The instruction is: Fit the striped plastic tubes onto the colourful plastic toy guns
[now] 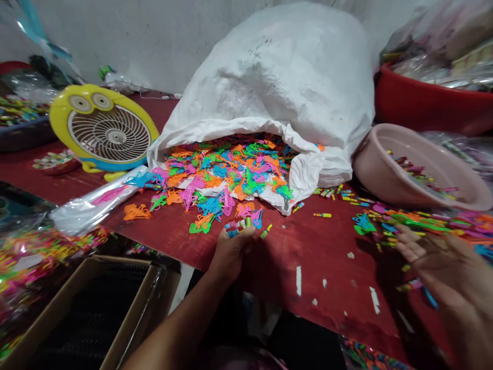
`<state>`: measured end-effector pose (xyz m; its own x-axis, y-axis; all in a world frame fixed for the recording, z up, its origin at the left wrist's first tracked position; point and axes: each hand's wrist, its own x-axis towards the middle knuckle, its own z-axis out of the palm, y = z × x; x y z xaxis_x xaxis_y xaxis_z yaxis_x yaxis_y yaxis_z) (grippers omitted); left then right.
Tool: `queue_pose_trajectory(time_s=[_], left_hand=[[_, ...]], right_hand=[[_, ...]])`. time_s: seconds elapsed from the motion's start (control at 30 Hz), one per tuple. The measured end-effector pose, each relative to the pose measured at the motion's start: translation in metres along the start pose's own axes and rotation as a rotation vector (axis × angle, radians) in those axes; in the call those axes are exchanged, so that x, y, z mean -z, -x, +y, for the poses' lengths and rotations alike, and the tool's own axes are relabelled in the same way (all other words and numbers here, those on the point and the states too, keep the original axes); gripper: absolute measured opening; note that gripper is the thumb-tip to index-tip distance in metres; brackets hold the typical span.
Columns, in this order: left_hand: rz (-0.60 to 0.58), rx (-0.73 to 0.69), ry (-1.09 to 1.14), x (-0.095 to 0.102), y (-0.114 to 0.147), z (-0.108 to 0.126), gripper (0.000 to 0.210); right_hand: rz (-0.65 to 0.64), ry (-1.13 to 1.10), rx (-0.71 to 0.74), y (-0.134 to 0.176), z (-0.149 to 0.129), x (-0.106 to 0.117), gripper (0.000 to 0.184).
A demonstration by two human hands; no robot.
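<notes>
My left hand [233, 252], at the table's front edge, is closed around a bunch of small coloured plastic tubes [238, 226]; their ends stick out above the fingers. Just beyond it lies a loose spread of flat plastic toy pieces [210, 205] in orange, green, blue and pink, spilling from a large white sack [300, 77]. At the right, my right hand [439, 267] is somewhat blurred, palm partly up and fingers apart. It is beside a pile of small tubes and toy pieces [419, 223]. I make out nothing held in it.
A pink basin [372, 159] with more small tubes stands at the right, before a red tub [427, 103]. On the left are a yellow fan [61, 118], clear plastic bags [84, 210] and an open cardboard box [46, 308]. Paper scraps dot the red tabletop [323, 252].
</notes>
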<state>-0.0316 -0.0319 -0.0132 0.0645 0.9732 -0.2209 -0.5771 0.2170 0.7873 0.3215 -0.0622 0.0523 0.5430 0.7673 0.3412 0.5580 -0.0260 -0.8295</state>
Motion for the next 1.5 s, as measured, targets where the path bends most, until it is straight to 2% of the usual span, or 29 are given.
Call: queue_pose_trajectory(time_s=[0.07, 0.1, 0.13, 0.23, 0.27, 0.3, 0.37, 0.47, 0.53, 0.63, 0.73, 0.83, 0.93, 1.07, 1.27, 1.37, 1.5], left_hand=[[0.025, -0.036, 0.015, 0.003, 0.0, 0.001, 0.024], [0.036, -0.046, 0.016, 0.004, 0.0, 0.001, 0.023], [0.042, -0.053, 0.011, 0.004, 0.0, -0.001, 0.023], [0.045, -0.078, -0.019, 0.004, -0.002, -0.005, 0.024], [0.049, -0.086, -0.029, 0.005, -0.003, -0.007, 0.025], [0.057, -0.093, -0.037, 0.005, -0.004, -0.008, 0.025], [0.075, -0.101, -0.035, 0.006, -0.006, -0.008, 0.026], [0.088, -0.112, -0.003, 0.005, -0.008, -0.007, 0.025], [0.102, -0.114, 0.011, 0.004, -0.009, -0.006, 0.025], [0.114, -0.119, 0.006, 0.004, -0.009, -0.005, 0.023], [0.089, -0.125, -0.016, 0.005, -0.009, -0.004, 0.023], [0.087, -0.134, -0.036, 0.003, -0.006, -0.006, 0.022], [0.066, -0.094, -0.023, -0.007, -0.002, -0.009, 0.021], [0.056, 0.007, -0.063, -0.029, 0.003, -0.016, 0.02], [0.013, 0.084, -0.113, -0.051, 0.005, -0.025, 0.019], [-0.043, 0.106, -0.106, -0.058, 0.003, -0.03, 0.02], [-0.114, 0.105, -0.12, -0.067, 0.002, -0.037, 0.017]], right_hand=[[-0.163, -0.13, -0.085, 0.021, -0.009, -0.032, 0.034], [-0.249, -0.176, -0.112, 0.033, -0.016, -0.053, 0.033], [-0.392, -0.164, -0.069, 0.044, -0.023, -0.076, 0.034], [-0.619, 0.034, 0.439, 0.06, -0.049, -0.141, 0.027], [-0.665, 0.074, 0.556, 0.06, -0.057, -0.158, 0.028], [-0.703, 0.106, 0.639, 0.057, -0.063, -0.174, 0.032], [-0.767, 0.155, 0.712, 0.05, -0.072, -0.197, 0.038], [-0.828, 0.299, 0.786, 0.041, -0.073, -0.214, 0.038], [-0.841, 0.388, 0.806, 0.039, -0.068, -0.215, 0.033], [-0.818, 0.445, 0.794, 0.038, -0.059, -0.205, 0.025], [-0.767, 0.434, 0.772, 0.041, -0.055, -0.184, 0.023], [-0.648, 0.385, 0.77, 0.052, -0.055, -0.159, 0.026], [-0.517, 0.357, 0.786, 0.069, -0.055, -0.137, 0.026], [-0.461, 0.265, 0.769, 0.09, -0.05, -0.115, 0.027], [-0.385, 0.051, 0.604, 0.1, -0.038, -0.098, 0.025], [-0.408, 0.012, 0.571, 0.098, -0.037, -0.091, 0.027], [-0.501, 0.022, 0.48, 0.092, -0.037, -0.085, 0.048]])
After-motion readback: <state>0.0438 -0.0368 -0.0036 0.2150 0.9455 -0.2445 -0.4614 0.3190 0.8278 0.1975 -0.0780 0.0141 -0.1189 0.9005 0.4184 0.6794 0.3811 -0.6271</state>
